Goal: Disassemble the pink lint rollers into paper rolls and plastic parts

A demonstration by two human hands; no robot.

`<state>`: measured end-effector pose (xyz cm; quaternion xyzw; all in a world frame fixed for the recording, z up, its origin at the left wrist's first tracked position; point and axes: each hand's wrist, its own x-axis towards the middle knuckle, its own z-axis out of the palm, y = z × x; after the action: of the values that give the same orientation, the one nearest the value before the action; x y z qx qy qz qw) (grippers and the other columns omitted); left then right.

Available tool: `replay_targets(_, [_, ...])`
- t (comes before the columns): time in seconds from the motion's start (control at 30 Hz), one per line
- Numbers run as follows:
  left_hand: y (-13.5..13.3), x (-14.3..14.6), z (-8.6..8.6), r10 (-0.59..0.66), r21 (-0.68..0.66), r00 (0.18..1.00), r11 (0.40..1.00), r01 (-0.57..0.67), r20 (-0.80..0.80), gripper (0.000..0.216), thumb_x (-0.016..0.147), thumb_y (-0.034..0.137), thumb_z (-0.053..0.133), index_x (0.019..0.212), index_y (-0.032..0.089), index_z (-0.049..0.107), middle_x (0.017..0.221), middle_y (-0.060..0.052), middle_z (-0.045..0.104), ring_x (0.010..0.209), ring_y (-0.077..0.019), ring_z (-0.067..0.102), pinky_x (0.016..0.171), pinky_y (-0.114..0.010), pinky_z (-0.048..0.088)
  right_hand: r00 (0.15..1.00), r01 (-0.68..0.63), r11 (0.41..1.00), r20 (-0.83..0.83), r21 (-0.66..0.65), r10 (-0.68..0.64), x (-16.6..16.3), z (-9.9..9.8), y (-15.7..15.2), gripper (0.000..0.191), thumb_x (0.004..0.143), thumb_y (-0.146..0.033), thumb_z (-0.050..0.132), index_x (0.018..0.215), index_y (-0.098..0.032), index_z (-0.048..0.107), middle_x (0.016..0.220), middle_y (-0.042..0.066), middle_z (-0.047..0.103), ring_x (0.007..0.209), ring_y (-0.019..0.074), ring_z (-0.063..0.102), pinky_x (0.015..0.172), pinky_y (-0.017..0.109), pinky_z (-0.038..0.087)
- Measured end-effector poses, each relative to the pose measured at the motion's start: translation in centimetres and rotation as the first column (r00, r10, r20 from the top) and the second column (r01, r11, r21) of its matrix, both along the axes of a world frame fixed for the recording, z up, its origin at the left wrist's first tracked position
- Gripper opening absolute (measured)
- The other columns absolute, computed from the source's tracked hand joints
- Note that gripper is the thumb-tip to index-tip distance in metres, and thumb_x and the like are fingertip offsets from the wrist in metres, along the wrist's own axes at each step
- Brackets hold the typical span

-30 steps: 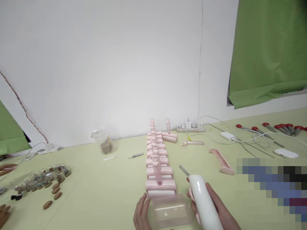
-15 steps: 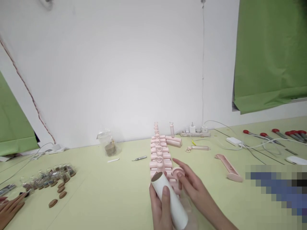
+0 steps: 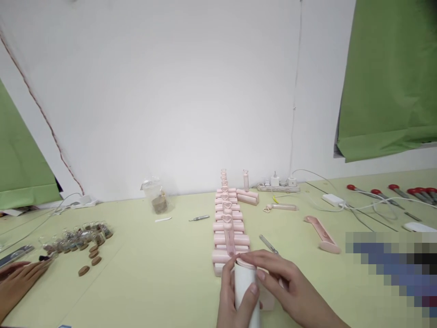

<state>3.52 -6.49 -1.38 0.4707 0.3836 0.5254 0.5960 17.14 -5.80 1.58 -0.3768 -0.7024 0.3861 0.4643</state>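
Note:
My left hand is wrapped round a white roll, held upright near the table's front edge. My right hand pinches a round pink cap that sits on the roll's top end. Right behind them a long row of pink lint rollers with heart-shaped handles runs away from me toward the wall. A clear plastic cover lies under my right hand, mostly hidden.
Small metal tweezers lie right of the row, a pink handle farther right. Glass vials and corks sit at left, beside another person's hand. Red-handled tools, cables and a power strip line the back right.
The roll went from my right hand to my left and now stands upright. My right hand picked up the pink cap and set it on the roll's top. The camera tilted slightly.

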Motion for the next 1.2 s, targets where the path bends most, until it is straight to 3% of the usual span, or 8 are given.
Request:
replay_targets(0.07, [-0.3, 0.1, 0.2, 0.032, 0.025, 0.999, 0.999, -0.032, 0.002, 0.069, 0.062, 0.051, 0.065, 0.118, 0.019, 0.038, 0.106, -0.011, 0.056, 0.083, -0.0206, 0.059, 0.068, -0.027, 0.048, 0.999, 0.008, 0.999, 0.035, 0.033, -0.009, 0.1, -0.2, -0.3, 0.029, 0.087, -0.032, 0.048, 0.113, -0.028, 0.058, 0.112, 0.005, 0.052, 0.105, 0.0236, 0.046, 0.087, 0.033, 0.043])
replay_targets(0.2, [-0.8, 0.2, 0.8, 0.066, 0.088, 0.997, 0.994, -0.068, 0.035, 0.068, 0.064, 0.048, 0.065, 0.119, 0.019, 0.038, 0.118, -0.01, 0.05, 0.108, -0.0225, 0.049, 0.091, -0.027, 0.041, 1.0, -0.026, 0.999, -0.014, -0.038, 0.025, 0.1, 0.4, -0.5, 0.027, 0.084, -0.034, 0.052, 0.107, -0.023, 0.063, 0.107, 0.007, 0.054, 0.089, 0.0206, 0.053, 0.075, 0.027, 0.046])
replay_targets(0.37, [-1.1, 0.8, 1.5, 0.114, 0.024, 0.993, 0.993, -0.114, 0.007, 0.069, 0.065, 0.056, 0.058, 0.118, 0.02, 0.03, 0.101, -0.01, 0.058, 0.076, -0.0201, 0.059, 0.067, -0.028, 0.049, 0.886, -0.096, 0.917, -0.453, -0.387, -0.098, 0.2, 1.1, 0.2, 0.035, 0.079, -0.046, 0.054, 0.099, -0.018, 0.061, 0.094, 0.004, 0.057, 0.037, 0.0016, 0.032, 0.041, 0.016, 0.036])
replay_targets(0.53, [-0.7, 3.1, 2.0, 0.443, 0.141, 0.887, 0.877, -0.459, 0.129, 0.069, 0.072, 0.061, 0.046, 0.121, 0.026, 0.012, 0.126, -0.014, 0.04, 0.104, -0.0208, 0.052, 0.085, -0.029, 0.045, 0.528, -0.244, 0.81, -0.773, -0.534, -0.35, -0.6, -0.7, 1.2, 0.044, 0.059, -0.019, 0.073, 0.099, -0.016, 0.057, 0.075, 0.0, 0.054, 0.051, 0.0062, 0.044, 0.049, 0.015, 0.041])
replay_targets(0.67, [-0.2, 4.8, 1.3, 0.483, 0.258, 0.864, 0.824, -0.504, 0.146, 0.068, 0.075, 0.062, 0.039, 0.121, 0.024, 0.005, 0.137, -0.018, 0.02, 0.112, -0.0221, 0.046, 0.091, -0.031, 0.042, 0.442, -0.287, 0.779, -0.799, -0.558, -0.409, -1.5, -1.0, 0.7, 0.06, 0.053, -0.017, 0.076, 0.108, -0.015, 0.053, 0.093, 0.006, 0.057, 0.085, 0.0193, 0.055, 0.066, 0.023, 0.049])
replay_targets(0.77, [-0.3, 5.1, 0.8, 0.446, 0.247, 0.894, 0.862, -0.443, 0.045, 0.072, 0.075, 0.065, 0.034, 0.123, 0.023, 0.001, 0.138, -0.018, 0.016, 0.119, -0.0232, 0.038, 0.096, -0.032, 0.038, 0.399, -0.34, 0.796, -0.843, -0.501, -0.361, -1.9, -0.5, 0.0, 0.057, 0.057, -0.02, 0.076, 0.108, -0.015, 0.054, 0.105, 0.008, 0.056, 0.101, 0.0243, 0.05, 0.079, 0.029, 0.048])
replay_targets(1.0, [-1.5, 6.2, -0.7, 0.446, 0.122, 0.887, 0.88, -0.459, 0.124, 0.09, 0.064, 0.068, 0.05, 0.124, 0.022, 0.001, 0.138, -0.02, 0.013, 0.12, -0.0269, 0.036, 0.094, -0.035, 0.039, 0.434, -0.287, 0.825, -0.834, -0.487, -0.341, -2.5, -0.8, -0.7, 0.053, 0.069, -0.041, 0.067, 0.113, -0.017, 0.051, 0.113, 0.008, 0.052, 0.104, 0.0235, 0.049, 0.081, 0.027, 0.047])
replay_targets(1.2, [-0.4, 6.1, -1.1, 0.327, 0.065, 0.812, 0.912, -0.406, 0.484, 0.046, 0.068, 0.054, 0.057, 0.097, 0.029, 0.032, 0.106, -0.006, 0.057, 0.095, -0.023, 0.056, 0.078, -0.034, 0.046, 0.618, -0.014, 0.912, -0.721, -0.41, -0.314, -1.5, -0.3, 0.1, 0.05, 0.076, -0.045, 0.063, 0.115, -0.021, 0.045, 0.112, 0.008, 0.052, 0.095, 0.0231, 0.054, 0.066, 0.023, 0.049])
